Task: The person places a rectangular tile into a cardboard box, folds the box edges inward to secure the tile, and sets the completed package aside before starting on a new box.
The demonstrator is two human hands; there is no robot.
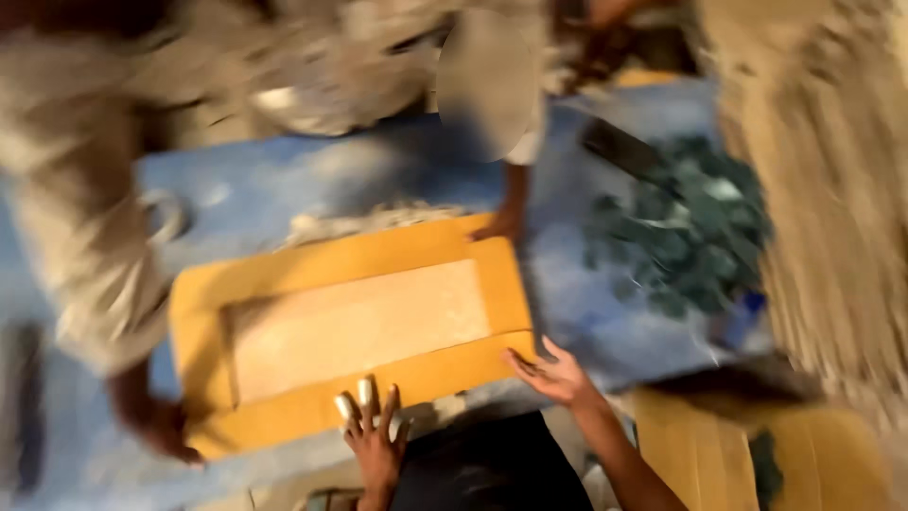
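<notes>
A flat yellow rectangular frame (322,260) with a pale sand-coloured panel (359,326) in its middle lies on a blue sheet. My left hand (372,437) rests with spread fingers at the frame's near edge. At the frame's near right corner my right hand (556,374) touches it, fingers apart. Another person in a beige shirt bends over from the far side, one hand (168,428) on the near left corner and the other hand (498,224) on the far right corner. The picture is blurred by motion.
The blue sheet (255,185) covers the floor. A heap of dark green scraps (686,241) lies to the right. A tall straw-coloured mass (823,170) stands at the far right. Another yellow board (700,454) lies at the lower right.
</notes>
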